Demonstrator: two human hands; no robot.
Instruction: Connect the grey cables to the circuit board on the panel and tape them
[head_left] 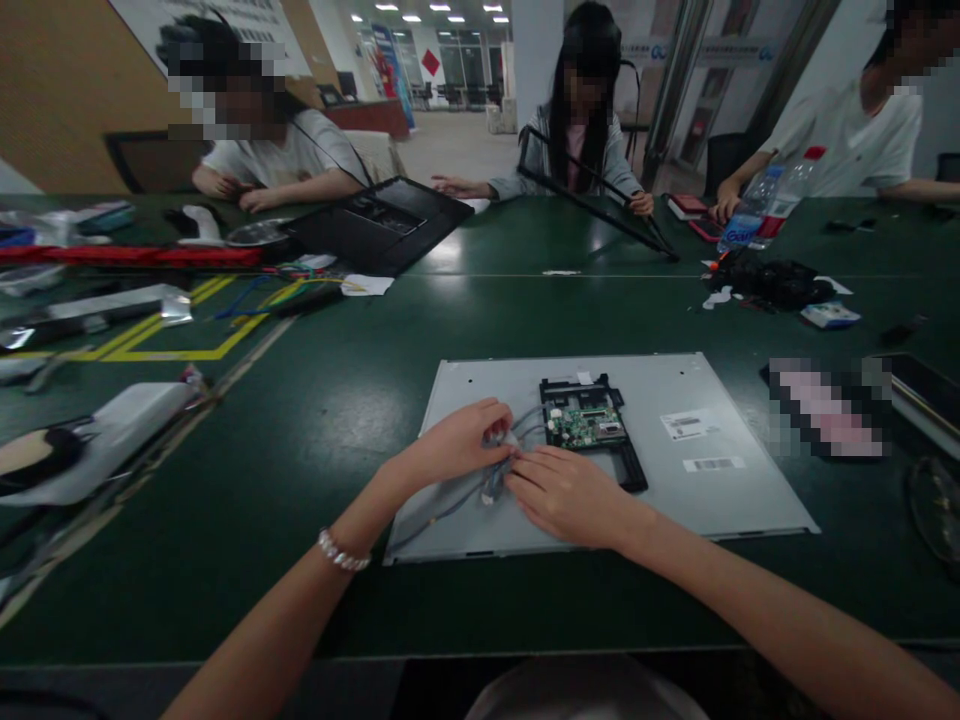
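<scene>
A flat silver panel (720, 500) with white labels lies before me on the green table. On it rests a black plastic frame (634, 465) carrying a green circuit board (589, 428). Grey cable (457, 505) runs from the board's left side and lies bunched over the panel. My left hand (465, 438), with a beaded bracelet on its wrist, has its fingers curled closed on the bunched cable. My right hand (566, 495) pinches the same bundle from the right, its fingertips meeting those of the left. The fingers partly hide the bundle.
Across the table (322, 400), one person holds a thin black frame (600, 190); two others sit nearby. A black back cover (382, 222) lies at the far left-centre. Bottles (787, 195), a black bag (780, 280) and phones (825, 410) are right; tools and wires are left.
</scene>
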